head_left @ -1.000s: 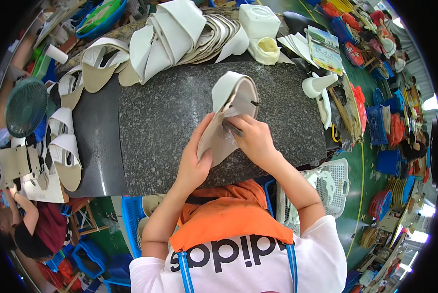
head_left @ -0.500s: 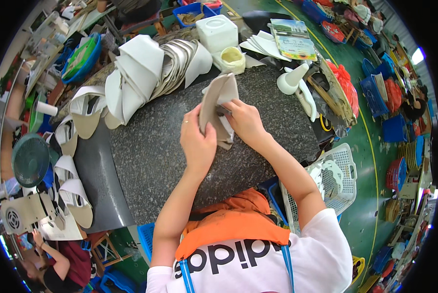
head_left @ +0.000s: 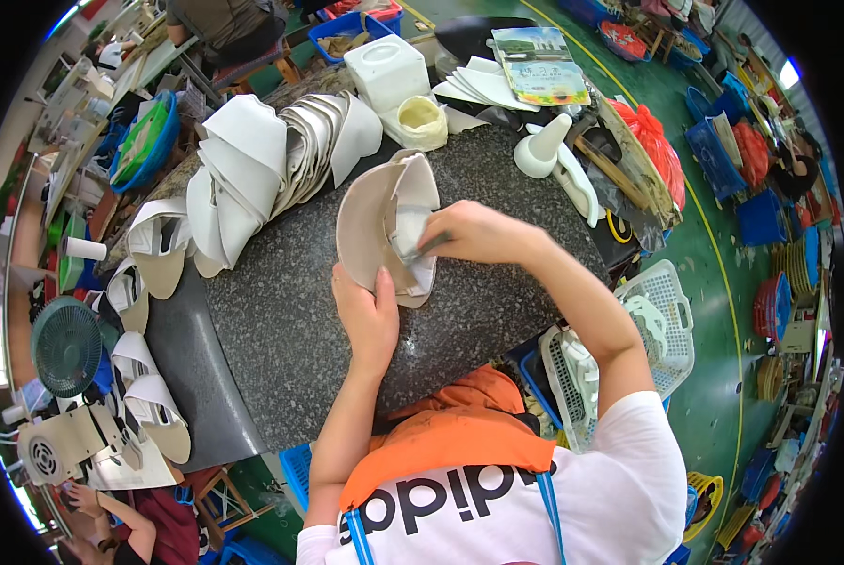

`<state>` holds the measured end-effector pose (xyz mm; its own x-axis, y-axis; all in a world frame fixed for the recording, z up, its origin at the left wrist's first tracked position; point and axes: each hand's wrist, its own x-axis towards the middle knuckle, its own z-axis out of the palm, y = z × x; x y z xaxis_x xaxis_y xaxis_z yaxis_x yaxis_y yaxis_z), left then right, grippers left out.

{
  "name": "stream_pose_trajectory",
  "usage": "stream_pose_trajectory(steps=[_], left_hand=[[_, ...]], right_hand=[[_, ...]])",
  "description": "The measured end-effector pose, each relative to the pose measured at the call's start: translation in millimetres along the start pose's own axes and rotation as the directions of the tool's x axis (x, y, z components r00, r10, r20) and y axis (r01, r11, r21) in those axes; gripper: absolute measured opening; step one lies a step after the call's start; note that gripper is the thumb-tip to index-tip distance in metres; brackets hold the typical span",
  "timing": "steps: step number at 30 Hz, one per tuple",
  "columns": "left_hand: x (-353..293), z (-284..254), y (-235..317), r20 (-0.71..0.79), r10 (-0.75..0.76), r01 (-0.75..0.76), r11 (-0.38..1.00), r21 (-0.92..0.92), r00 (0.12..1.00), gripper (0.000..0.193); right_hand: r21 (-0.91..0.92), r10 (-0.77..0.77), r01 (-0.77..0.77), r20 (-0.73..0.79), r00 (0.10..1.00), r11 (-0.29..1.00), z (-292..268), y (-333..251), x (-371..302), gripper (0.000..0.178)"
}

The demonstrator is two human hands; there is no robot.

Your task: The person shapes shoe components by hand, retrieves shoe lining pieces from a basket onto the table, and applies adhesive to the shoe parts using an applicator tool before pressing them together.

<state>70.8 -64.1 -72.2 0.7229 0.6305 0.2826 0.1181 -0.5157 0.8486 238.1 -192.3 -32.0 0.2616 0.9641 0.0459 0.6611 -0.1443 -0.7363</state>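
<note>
My left hand (head_left: 365, 315) grips the lower left edge of a beige shoe upper (head_left: 363, 221), its thumb on the near face. The curved piece stands open above the stone slab, and its pale lining (head_left: 412, 212) shows. Inside the opening is my right hand (head_left: 478, 234), fingers closed around a slim dark tool (head_left: 433, 243). The tool's tip is near the lining; its exact kind is blurred.
A dark speckled stone slab (head_left: 281, 311) lies under my hands. Fanned white pieces (head_left: 238, 160), a cream-rimmed pot (head_left: 422, 122) and a white funnel-shaped thing (head_left: 539, 151) line its far side. Sandal-like uppers (head_left: 158, 414) hang at the left. A white basket (head_left: 667, 320) stands right.
The upper has shifted left and turned, so its lining now faces up more. My right hand has drawn to the right side of the opening, and the dark tool shows more clearly.
</note>
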Motion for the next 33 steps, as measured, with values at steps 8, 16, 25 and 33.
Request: stream_pose_trajectory(steps=[8, 16, 25, 33], left_hand=[[21, -72, 58, -0.047, -0.080, 0.083, 0.994, 0.069, 0.996, 0.025], [42, -121, 65, 0.340, -0.125, -0.011, 0.928, 0.371, 0.932, 0.033], [57, -105, 64, 0.378, -0.019, -0.085, 0.963, 0.257, 0.926, 0.035], [49, -95, 52, 0.390, -0.007, -0.099, 0.963, 0.250, 0.921, 0.036]], right_hand=[[0.109, 0.202, -0.175, -0.685, 0.700, 0.978, -46, -2, 23, 0.024], [-0.329, 0.182, -0.461, -0.616, 0.766, 0.824, -59, 77, 89, 0.028], [0.520, 0.392, -0.336, 0.002, 0.920, 0.786, 24, -65, 6, 0.021], [0.034, -0.247, 0.254, -0.135, 0.959, 0.967, 74, -51, -1, 0.025]])
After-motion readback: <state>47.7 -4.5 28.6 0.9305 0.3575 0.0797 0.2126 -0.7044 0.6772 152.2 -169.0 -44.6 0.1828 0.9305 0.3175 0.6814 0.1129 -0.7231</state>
